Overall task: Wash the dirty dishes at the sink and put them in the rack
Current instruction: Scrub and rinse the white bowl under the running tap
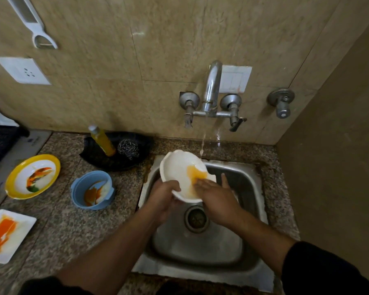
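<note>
**White bowl under the tap, three dirty dishes waiting**

Head view: the person holds a white bowl (179,167) with a scalloped rim above the far left corner of the steel sink (200,248), tilted toward the camera. An orange-yellow smear covers part of its inside. The left hand (162,196) grasps the bowl's near rim, with the thumb over the edge and the fingers (168,206) curled underneath. The right hand (215,199) is released, not clenched: its fingers (200,184) lie straight and flat on the smear inside the bowl, and the thumb sticks out over the basin. A thin stream of water (202,145) falls from the wall faucet (212,86) onto the bowl's far edge.

On the granite desk (73,231) left of the sink stand three soiled dishes. A blue bowl (93,191) with orange residue is nearest the sink. A yellow-rimmed plate (33,176) sits farther left, and a white square plate (6,235) streaked with orange lies at the left edge. Behind them, against the wall, a black tray (115,160) holds a yellow soap bottle (101,140) leaning back and a steel scrubber (128,149) just beside it. A white peeler (36,28) hangs on the tiled wall above a socket (24,71).
</note>
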